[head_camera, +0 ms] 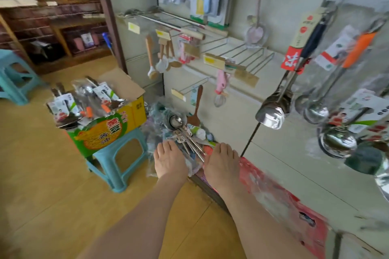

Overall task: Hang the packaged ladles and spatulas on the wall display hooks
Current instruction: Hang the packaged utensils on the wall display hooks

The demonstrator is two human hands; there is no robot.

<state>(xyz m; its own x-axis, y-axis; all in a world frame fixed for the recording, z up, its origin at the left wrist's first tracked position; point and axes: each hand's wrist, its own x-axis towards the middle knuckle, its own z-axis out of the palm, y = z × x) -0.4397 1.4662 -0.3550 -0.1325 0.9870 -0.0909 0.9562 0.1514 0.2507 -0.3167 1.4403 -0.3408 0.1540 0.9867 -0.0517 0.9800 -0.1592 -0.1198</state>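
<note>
Ladles (pixel 271 109) in clear sleeves hang at the wall's (pixel 284 164) right edge, beside an orange-handled one (pixel 357 50), with wire hooks (pixel 242 52) jutting from its middle, while more packaged utensils (pixel 84 101) stand crammed in an open box (pixel 124 126) on a blue stool (pixel 117 164) near the wall's left edge. A loose heap of steel spoons (pixel 181 130) (wrapped in plastic, it seems, though blur hides much) lies on the floor (pixel 42 174) at the wall's foot, just beside two bare feet (pixel 170 160). Neither hand shows, so their grip cannot be told.
</note>
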